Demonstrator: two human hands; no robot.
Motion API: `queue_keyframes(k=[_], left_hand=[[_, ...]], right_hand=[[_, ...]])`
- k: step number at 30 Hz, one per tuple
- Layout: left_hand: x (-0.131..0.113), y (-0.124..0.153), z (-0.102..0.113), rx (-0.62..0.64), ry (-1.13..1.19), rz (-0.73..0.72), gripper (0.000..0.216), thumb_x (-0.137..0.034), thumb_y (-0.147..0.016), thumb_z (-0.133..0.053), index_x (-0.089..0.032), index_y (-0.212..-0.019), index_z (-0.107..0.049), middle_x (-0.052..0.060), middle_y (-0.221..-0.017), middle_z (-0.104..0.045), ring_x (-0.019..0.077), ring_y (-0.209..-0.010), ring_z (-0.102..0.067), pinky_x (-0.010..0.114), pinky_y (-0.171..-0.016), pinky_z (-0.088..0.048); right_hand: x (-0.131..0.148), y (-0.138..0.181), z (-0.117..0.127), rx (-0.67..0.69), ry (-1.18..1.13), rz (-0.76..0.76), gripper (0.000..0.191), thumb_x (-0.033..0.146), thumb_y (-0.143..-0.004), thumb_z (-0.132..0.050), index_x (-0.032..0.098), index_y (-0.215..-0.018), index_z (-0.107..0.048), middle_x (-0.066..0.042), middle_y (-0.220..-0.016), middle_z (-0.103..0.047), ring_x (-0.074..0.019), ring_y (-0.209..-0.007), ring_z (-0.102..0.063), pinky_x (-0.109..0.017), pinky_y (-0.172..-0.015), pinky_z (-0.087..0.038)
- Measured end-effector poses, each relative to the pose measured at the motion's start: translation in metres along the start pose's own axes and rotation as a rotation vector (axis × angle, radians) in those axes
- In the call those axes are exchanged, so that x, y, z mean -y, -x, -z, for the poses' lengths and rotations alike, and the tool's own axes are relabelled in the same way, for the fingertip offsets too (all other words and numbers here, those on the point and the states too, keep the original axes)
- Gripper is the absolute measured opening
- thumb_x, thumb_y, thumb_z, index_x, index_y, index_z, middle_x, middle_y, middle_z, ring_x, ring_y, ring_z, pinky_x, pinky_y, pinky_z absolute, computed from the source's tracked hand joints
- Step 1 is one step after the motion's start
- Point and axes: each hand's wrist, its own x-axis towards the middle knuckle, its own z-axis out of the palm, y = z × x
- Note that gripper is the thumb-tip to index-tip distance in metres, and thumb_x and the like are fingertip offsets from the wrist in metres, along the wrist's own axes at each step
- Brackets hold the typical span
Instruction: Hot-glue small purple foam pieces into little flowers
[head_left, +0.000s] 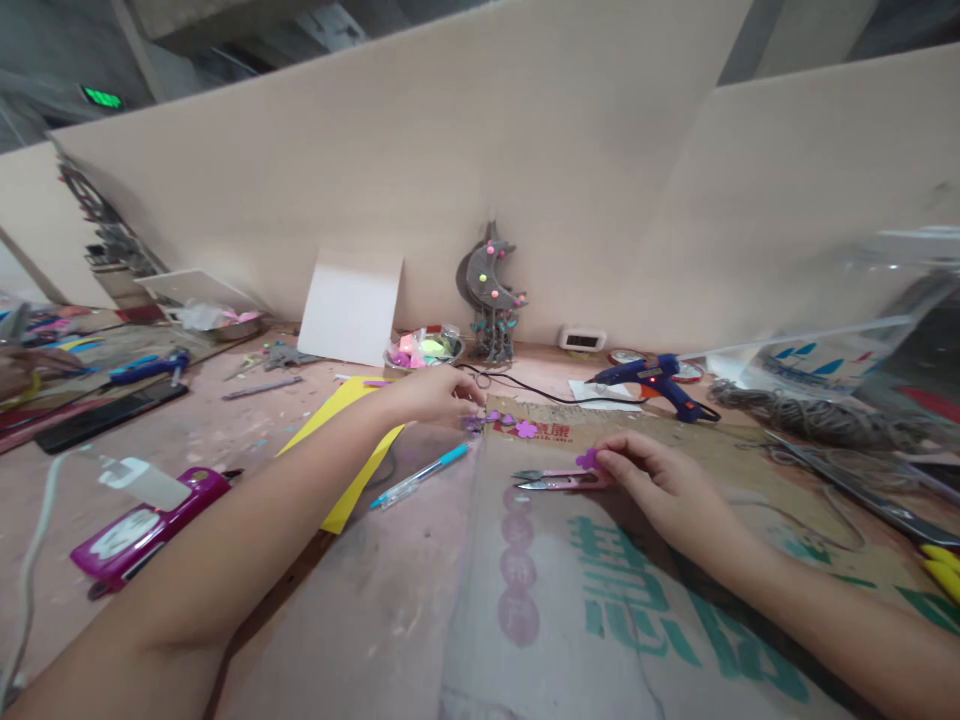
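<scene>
My right hand [660, 485] pinches a small purple paper flower [587, 460] between thumb and fingertips. Under that hand, a pair of thread snips [559, 481] lies on the cardboard, blades pointing left. My left hand [450, 391] reaches over the cardboard's far left corner, its fingers loosely bent and a little apart, with nothing visible in them. Close to its fingertips are small dark purple pieces [472, 424]. Another purple flower [526, 429] lies flat on the printed cardboard sheet [555, 640].
A blue glue gun [649, 378] rests at the back right, its black cord running left. Yellow paper [345, 495] and a blue pen [420, 477] lie left of the cardboard. A grey moon ornament [491, 280] stands against the partition. A purple device [150, 530] sits beside my left forearm.
</scene>
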Motion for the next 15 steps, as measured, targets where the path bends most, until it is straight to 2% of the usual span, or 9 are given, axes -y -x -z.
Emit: queue_keyframes(k=[4, 8, 12, 15], left_hand=[[0.01, -0.004, -0.02, -0.063, -0.109, -0.077, 0.033, -0.022, -0.07, -0.06, -0.024, -0.102, -0.069, 0.005, -0.097, -0.067, 0.0207, -0.082, -0.06, 0.025, -0.067, -0.042], [0.018, -0.006, -0.031, -0.061, -0.168, -0.142, 0.027, -0.026, -0.071, -0.061, -0.025, -0.096, -0.07, 0.006, -0.097, -0.063, 0.0226, -0.089, -0.058, 0.027, -0.072, -0.042], [0.019, -0.008, -0.029, -0.079, -0.166, -0.14, 0.015, -0.024, -0.068, -0.064, -0.021, -0.081, -0.07, 0.004, -0.086, -0.063, 0.0202, -0.08, -0.058, 0.026, -0.066, -0.04], [0.013, -0.009, -0.023, -0.107, -0.152, -0.139, 0.01, -0.028, -0.07, -0.063, -0.021, -0.077, -0.066, 0.002, -0.078, -0.063, 0.0174, -0.07, -0.057, 0.025, -0.06, -0.039]], right_hand=[[-0.004, 0.0, -0.001, -0.001, 0.004, -0.003, 0.027, 0.044, -0.085, -0.047, 0.021, -0.083, -0.061, -0.004, -0.081, -0.07, -0.0228, -0.077, -0.064, -0.035, -0.072, -0.048], [0.0, 0.001, -0.001, 0.011, -0.066, -0.017, 0.027, 0.044, -0.085, -0.047, 0.021, -0.082, -0.062, -0.005, -0.078, -0.069, -0.0216, -0.072, -0.064, -0.034, -0.068, -0.051], [0.006, 0.001, -0.001, 0.011, -0.081, -0.016, 0.024, 0.042, -0.083, -0.05, 0.022, -0.078, -0.063, -0.003, -0.075, -0.069, -0.0203, -0.069, -0.064, -0.033, -0.065, -0.051], [0.006, 0.002, -0.001, 0.01, -0.109, -0.039, 0.024, 0.043, -0.083, -0.051, 0.022, -0.078, -0.062, -0.003, -0.075, -0.068, -0.0197, -0.069, -0.064, -0.032, -0.063, -0.051]])
